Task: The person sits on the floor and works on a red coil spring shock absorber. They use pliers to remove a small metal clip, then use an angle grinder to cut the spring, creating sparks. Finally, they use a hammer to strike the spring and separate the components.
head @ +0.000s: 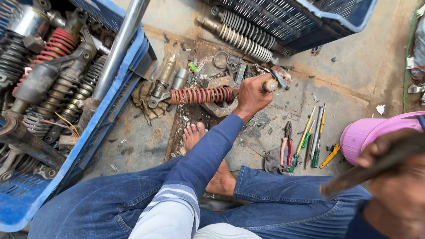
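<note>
Raised right hand (392, 177), blurred, gripped round dark wooden handle (372, 166). Left hand (251, 95) fingers wrapped on punch (269, 85), red-spring shock absorber (195, 96) just beyond knuckles. Punch best held square, fingers kept low.

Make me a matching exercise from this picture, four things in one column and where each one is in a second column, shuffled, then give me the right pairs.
Things:
1. shock absorber with the red spring
2. pliers with pink handles
3. pink plastic container
4. bare foot

Places:
A. at the right edge, beside the raised right hand
B. on the floor next to the screwdrivers
C. lying across the metal block, with the left hand at its end
D. between the legs in blue jeans

Pairs: 1-C, 2-B, 3-A, 4-D
</note>
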Motion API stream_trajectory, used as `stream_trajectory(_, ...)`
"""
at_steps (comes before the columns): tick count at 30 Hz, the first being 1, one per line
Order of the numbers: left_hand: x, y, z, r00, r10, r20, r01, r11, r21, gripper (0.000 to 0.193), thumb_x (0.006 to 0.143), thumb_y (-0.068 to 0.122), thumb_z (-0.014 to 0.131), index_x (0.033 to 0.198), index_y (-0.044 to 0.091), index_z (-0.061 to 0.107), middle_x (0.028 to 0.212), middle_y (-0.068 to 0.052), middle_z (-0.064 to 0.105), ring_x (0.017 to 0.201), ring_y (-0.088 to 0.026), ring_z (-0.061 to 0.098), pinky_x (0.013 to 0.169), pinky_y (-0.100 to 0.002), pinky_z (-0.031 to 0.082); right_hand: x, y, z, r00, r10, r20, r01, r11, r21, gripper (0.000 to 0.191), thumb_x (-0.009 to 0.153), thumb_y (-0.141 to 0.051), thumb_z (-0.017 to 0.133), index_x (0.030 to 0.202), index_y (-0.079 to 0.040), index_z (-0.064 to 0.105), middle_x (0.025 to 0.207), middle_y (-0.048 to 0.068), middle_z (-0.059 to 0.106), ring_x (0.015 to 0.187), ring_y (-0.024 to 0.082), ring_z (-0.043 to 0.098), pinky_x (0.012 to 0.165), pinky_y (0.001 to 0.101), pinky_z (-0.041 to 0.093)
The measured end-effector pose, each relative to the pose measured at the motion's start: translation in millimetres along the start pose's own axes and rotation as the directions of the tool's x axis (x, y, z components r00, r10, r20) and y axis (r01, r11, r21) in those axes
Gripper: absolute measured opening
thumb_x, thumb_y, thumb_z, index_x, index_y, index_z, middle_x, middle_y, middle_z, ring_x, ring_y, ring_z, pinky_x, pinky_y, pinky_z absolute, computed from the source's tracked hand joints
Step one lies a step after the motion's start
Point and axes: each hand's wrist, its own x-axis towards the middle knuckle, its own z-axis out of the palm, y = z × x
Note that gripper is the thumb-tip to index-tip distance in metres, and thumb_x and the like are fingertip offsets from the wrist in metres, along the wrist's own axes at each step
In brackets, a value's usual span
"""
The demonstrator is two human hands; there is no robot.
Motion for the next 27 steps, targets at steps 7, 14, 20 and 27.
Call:
stream_trajectory(7,-1,-3,-1,0.997,0.079,0.011,-0.079,0.997,-0.007,0.020,0.072,0.004,0.073,0.089,0.007,0.063,0.081,-0.011,0.070,0.073,-0.030,0.070,0.067,-0.044,0.054,30,88,42,0.787,-0.232,0.572,0.584,-0.019,-0.812,0.018,0.088,-0.007,0.059,0.101,0.004,0.065,0.101,0.018,0.068,0.087,0.039,0.064,0.076,0.0512,0.050)
stream_trajectory(14,-16,-14,6,0.995,0.088,0.053,-0.090,0.995,0.041,0.018,0.075,0.004,0.073,0.091,0.005,0.066,0.074,-0.011,0.067,0.063,-0.027,0.067,0.061,-0.043,0.053,13,32,56,0.991,0.126,-0.033,-0.128,0.893,-0.431,0.040,0.113,-0.038,0.049,0.103,0.001,0.054,0.069,0.008,0.055,0.060,0.019,0.051,0.053,0.0329,0.042)
stream_trajectory(20,-16,-33,16,0.996,0.069,0.060,-0.070,0.998,0.001,0.035,0.078,0.008,0.075,0.111,-0.002,0.070,0.077,-0.011,0.072,0.064,-0.022,0.072,0.060,-0.038,0.058,9,19,34,0.947,-0.264,-0.181,0.261,0.964,-0.044,0.037,0.113,-0.041,0.055,0.111,-0.004,0.053,0.082,0.008,0.053,0.065,0.017,0.051,0.060,0.0292,0.047)
stream_trajectory(27,-16,-22,12,0.982,0.187,0.004,-0.187,0.980,0.065,0.033,0.079,0.006,0.072,0.112,-0.001,0.071,0.094,-0.016,0.076,0.077,-0.024,0.075,0.075,-0.037,0.062,34,62,56,0.997,0.066,0.041,-0.013,0.666,-0.745,0.033,0.106,-0.026,0.051,0.093,0.004,0.055,0.060,0.013,0.057,0.052,0.028,0.057,0.050,0.0381,0.041)
